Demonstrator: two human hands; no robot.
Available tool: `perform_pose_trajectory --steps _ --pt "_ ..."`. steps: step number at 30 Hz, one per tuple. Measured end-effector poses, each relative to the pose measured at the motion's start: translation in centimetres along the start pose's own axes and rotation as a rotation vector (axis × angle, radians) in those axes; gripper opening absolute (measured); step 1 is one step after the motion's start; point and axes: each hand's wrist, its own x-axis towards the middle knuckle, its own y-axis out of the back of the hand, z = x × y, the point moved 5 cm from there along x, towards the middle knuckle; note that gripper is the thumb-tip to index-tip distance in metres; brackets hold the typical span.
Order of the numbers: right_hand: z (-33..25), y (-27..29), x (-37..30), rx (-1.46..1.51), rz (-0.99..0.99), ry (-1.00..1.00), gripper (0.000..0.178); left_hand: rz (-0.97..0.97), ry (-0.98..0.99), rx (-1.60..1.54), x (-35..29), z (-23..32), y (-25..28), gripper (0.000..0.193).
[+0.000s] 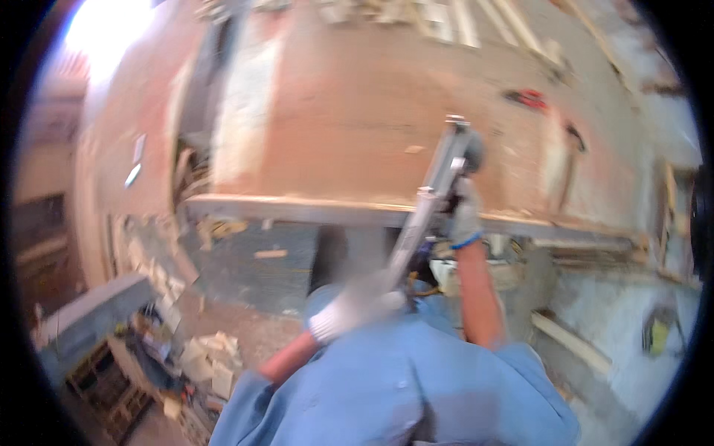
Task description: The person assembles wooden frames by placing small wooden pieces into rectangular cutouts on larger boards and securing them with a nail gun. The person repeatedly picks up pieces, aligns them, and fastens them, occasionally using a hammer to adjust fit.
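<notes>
A nail gun (427,197) with a long, straight silver magazine and a rounded grey head slants across the front edge of the workbench, its head over the bench top. My right hand (466,215), in a white glove with a blue cuff, is wrapped round its handle. At the lower end of the magazine, close to my body, is my left hand (353,308), also in a white glove. Motion smears its fingers, so its grip on the magazine does not show.
The wooden workbench (349,111) carries wood strips (465,22) at its far side. On its right lie a red tool (529,99) and a hammer (571,160). Wood offcuts (212,360) litter the floor at the lower left, near a grey beam (93,308).
</notes>
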Motion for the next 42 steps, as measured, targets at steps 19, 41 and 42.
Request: perform_pose_trajectory --steps 19,41,42 --pt "-0.2 -11.9 1.9 0.131 0.029 0.042 0.025 1.661 0.250 0.991 -18.0 -13.8 67.0 0.038" --pt "5.6 -15.1 2.4 0.061 0.247 -0.079 0.023 1.484 0.244 0.600 -21.6 -15.3 71.4 0.037" --pt "5.6 -14.9 2.4 0.055 0.262 -0.081 0.023 1.484 0.214 0.583 -21.8 -14.7 71.2 0.036"
